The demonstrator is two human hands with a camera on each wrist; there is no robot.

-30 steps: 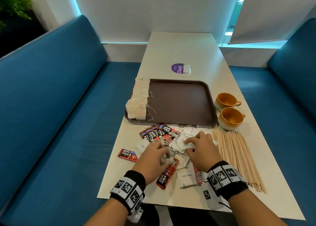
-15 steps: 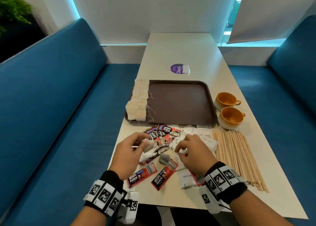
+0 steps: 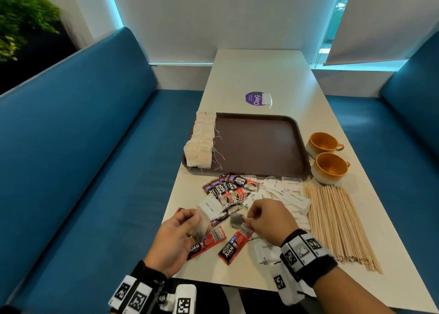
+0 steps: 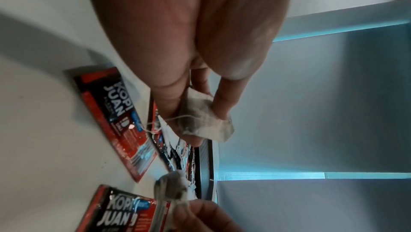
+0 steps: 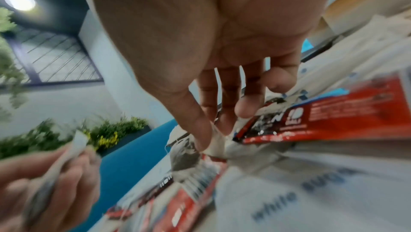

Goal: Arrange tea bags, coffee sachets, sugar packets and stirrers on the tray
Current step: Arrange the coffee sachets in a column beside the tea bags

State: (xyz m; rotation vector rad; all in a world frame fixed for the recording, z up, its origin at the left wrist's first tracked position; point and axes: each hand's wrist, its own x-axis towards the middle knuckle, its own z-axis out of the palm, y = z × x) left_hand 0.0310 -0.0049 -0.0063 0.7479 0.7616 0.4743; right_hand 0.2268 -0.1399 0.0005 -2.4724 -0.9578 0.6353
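**Two tea bags lifted out of the pile**

Since a second ago my left hand (image 3: pixel 177 237) has pulled back from the middle of the pile toward the table's left edge, and it now pinches a tea bag (image 4: pixel 203 123) between thumb and fingers, its string trailing loose. My right hand (image 3: pixel 270 221) has stayed by the pile near the table's near edge; its thumb and forefinger pinch a second, darker tea bag (image 3: pixel 236 220) just above the red coffee sachets (image 3: pixel 229 189).

The brown tray (image 3: pixel 259 145) sits at the middle of the table (image 3: pixel 261 71), its floor bare apart from a double row of tea bags (image 3: pixel 202 140) along its left rim. The coffee sachets and the white sugar packets (image 3: pixel 285 192) lie mixed just beside the tray's near rim, with two more sachets closer to me. The wooden stirrers (image 3: pixel 337 221) lie in a flat bundle toward the table's right edge. Two orange cups (image 3: pixel 326 157) stand by the tray's right rim.
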